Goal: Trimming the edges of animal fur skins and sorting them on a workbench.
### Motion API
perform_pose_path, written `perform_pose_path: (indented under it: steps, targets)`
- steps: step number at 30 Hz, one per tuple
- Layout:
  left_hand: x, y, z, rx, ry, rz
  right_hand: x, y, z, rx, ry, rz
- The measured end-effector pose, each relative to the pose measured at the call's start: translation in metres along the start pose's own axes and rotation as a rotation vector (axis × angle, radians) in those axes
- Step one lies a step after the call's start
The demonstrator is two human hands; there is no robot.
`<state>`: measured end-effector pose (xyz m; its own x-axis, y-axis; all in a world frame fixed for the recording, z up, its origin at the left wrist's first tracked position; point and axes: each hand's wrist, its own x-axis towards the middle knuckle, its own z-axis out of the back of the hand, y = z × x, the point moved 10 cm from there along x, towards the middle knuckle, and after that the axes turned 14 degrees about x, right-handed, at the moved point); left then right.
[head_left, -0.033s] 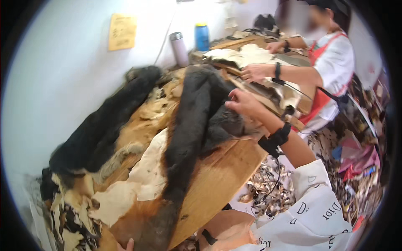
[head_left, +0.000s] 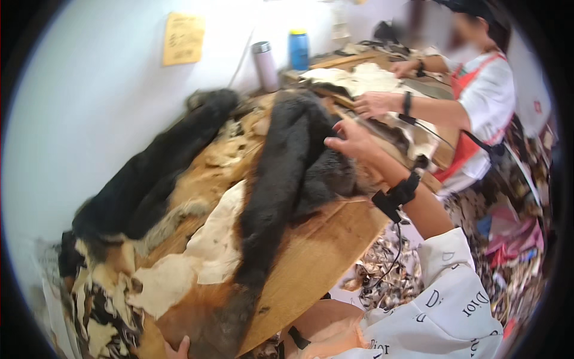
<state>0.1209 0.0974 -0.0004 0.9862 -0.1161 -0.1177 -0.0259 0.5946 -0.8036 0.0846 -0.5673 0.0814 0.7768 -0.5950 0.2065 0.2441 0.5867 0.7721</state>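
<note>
A long strip of dark fur pelt (head_left: 272, 179) runs down the middle of the wooden board (head_left: 320, 257), its near end brownish. My right hand (head_left: 354, 142) is over the pelt's far right side, with thumb and forefinger apart; whether it presses on the fur is hard to tell. At the lower edge my left hand (head_left: 177, 349) touches the pelt's near end. Only its thumb side shows, the other fingers being hidden. Left of the strip lie a pale piece of hide (head_left: 216, 239) and a second black fur pelt (head_left: 152, 167).
Across the board's far end a co-worker (head_left: 484, 102) in a red apron handles pale hides (head_left: 359, 78). A pink flask (head_left: 265, 67) and a blue bottle (head_left: 298, 51) stand by the wall. Scraps (head_left: 391, 263) cover the floor at right. Hide offcuts (head_left: 107, 311) lie at lower left.
The whole view has shifted slightly, so things sit a little further right and higher. Slightly more of my left hand shows. The pelts keep their places on the board.
</note>
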Motion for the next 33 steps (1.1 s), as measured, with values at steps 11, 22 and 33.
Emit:
perform_pose_path:
  steps: [11,22,33]
  targets:
    - [0.006,0.012,-0.006,-0.071,-0.073,0.533,0.095,-0.042,-0.063,0.371,0.159,-0.201]
    - [0.004,0.02,-0.017,-0.245,0.003,0.498,-0.011,0.193,-0.029,0.372,-0.069,0.586]
    - [-0.011,0.039,-0.003,-1.369,0.712,-0.28,-0.345,0.293,-0.217,0.234,0.9,1.292]
